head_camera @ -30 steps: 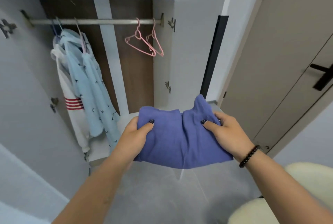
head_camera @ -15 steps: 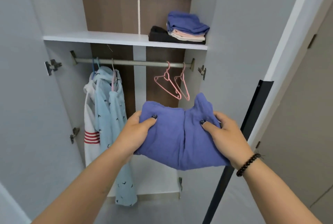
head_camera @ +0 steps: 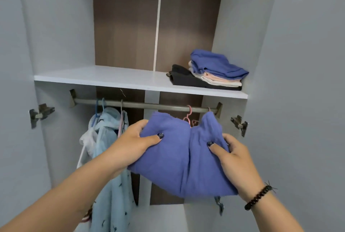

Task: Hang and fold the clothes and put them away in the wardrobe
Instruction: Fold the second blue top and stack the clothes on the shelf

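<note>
Open wardrobe (head_camera: 61, 26), grey walls, brown back panel. Left hand (head_camera: 130, 147) and right hand (head_camera: 237, 161) each grip one side of a folded blue garment (head_camera: 179, 159), thumbs on top, fingers curled under; it is held in the air between them. Above the hands, the shelf (head_camera: 104, 79) carries a stack of folded clothes (head_camera: 214, 71) at its right end. Behind the hands, a rail (head_camera: 145, 104); pink hangers (head_camera: 188, 118) just beyond the garment. Left of the left hand, hung light-blue clothes (head_camera: 110, 157).
</note>
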Tool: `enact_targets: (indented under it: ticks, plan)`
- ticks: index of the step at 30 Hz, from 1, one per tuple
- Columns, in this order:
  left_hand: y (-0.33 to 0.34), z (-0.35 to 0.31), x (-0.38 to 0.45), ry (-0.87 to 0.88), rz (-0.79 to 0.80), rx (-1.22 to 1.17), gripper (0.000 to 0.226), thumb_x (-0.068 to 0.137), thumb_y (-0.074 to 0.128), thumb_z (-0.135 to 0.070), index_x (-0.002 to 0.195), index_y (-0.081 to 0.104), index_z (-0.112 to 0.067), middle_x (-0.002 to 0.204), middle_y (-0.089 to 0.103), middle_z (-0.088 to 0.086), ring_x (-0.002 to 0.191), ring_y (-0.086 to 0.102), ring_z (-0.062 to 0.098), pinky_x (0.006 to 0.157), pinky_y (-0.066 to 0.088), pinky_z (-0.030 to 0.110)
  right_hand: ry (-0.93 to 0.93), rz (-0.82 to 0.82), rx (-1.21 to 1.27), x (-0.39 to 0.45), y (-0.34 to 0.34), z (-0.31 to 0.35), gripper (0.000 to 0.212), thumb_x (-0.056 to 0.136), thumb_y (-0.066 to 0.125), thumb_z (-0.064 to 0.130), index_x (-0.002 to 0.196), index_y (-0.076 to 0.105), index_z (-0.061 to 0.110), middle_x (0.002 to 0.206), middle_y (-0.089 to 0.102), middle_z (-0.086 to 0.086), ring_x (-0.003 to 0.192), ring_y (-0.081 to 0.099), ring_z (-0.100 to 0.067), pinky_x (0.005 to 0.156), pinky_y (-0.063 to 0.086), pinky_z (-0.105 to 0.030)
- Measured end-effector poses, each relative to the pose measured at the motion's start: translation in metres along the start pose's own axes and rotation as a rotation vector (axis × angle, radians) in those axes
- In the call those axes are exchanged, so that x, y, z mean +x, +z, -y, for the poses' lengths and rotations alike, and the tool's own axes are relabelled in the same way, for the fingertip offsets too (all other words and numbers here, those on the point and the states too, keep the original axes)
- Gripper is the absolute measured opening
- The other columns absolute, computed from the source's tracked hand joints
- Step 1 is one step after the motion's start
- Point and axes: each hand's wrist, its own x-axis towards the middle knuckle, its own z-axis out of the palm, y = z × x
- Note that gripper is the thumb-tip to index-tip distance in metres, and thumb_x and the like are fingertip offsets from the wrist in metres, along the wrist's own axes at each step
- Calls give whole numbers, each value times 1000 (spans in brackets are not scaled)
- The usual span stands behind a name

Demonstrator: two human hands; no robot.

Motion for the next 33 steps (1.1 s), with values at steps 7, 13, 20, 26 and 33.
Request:
enact_targets:
  ticks: [7,13,20,26,33]
  plan:
    - [-50,-32,114,144,37,-94,21,89,61,-9,104,68,-23,93,75,0,89,69,18,71,48,29,-82,-141,28,95,25,26,6,86,58,8,84,62,3,87,62,-20,70,51,-17,67,40,-33]
    - [-42,-89,223,343,91,-30,20,87,59,-7,106,65,-9,103,70,15,84,65,20,74,46,32,-124,-292,140,180,13,47,7,86,58,8,88,64,10,92,69,-13,81,61,-26,76,49,-41]
    - [-6,-173,353,450,-25,-26,11,83,53,-10,91,61,-13,84,64,6,74,58,22,66,43,30,-207,-425,298,289,-23,76,15,84,57,11,99,56,10,94,67,-7,77,60,-21,66,45,-34]
    - [53,-221,452,568,-49,44,12,75,48,-3,69,49,-13,64,47,3,60,40,20,56,30,28,-251,-485,298,355,-47,67,43,79,64,15,118,46,12,98,68,-9,78,65,-19,60,53,-31]
    - [133,-211,548,644,36,424,17,82,46,-5,75,61,-7,76,59,9,75,50,24,59,32,30,-157,-563,60,384,-46,34,54,82,66,13,127,36,13,87,59,-1,69,61,-15,61,55,-22]
